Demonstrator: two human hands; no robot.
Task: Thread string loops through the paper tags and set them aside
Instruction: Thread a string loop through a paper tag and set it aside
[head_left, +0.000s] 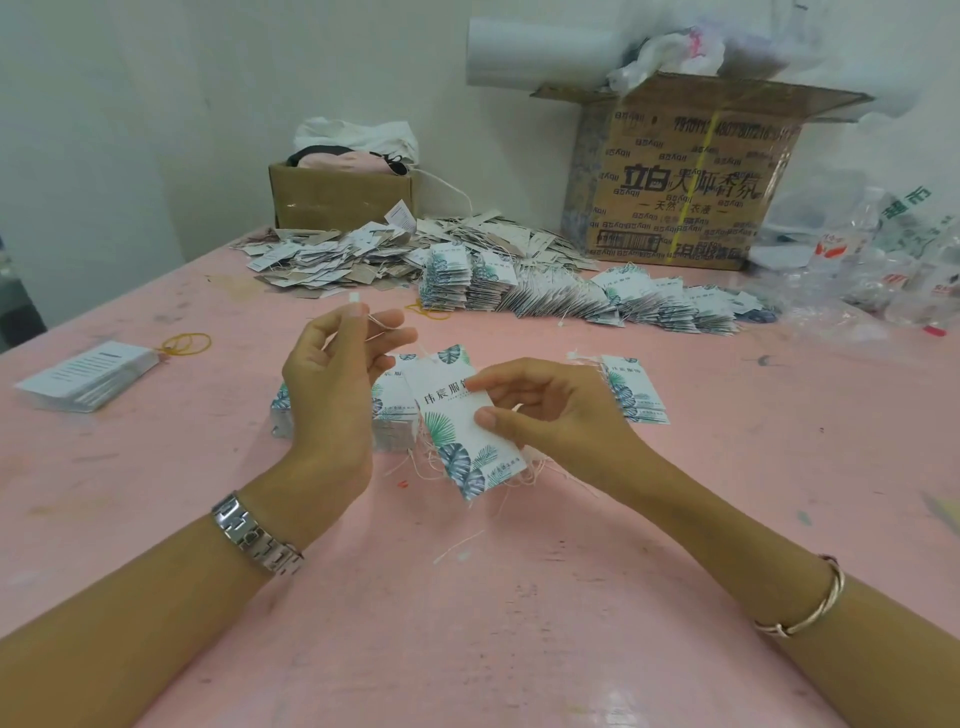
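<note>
Pinching a string loop (355, 298) near its white end, the left hand (332, 379) held it raised; the right hand (550, 410) gripped a leaf-printed paper tag (457, 434) between thumb and fingers (496, 383), just above the pink worktop (467, 597). Keeping the string taut and aiming its tip squarely at the tag's hole would likely serve best.

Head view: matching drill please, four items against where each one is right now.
1. yellow rubber bands
2. large cardboard box
3. leaf-print tag
4. string loop

A. pinched in the raised left hand
B. back right, against the wall
C. held by the right hand
D. flat on the pink table beside the white card stack

Pairs: 1-D, 2-B, 3-C, 4-A
</note>
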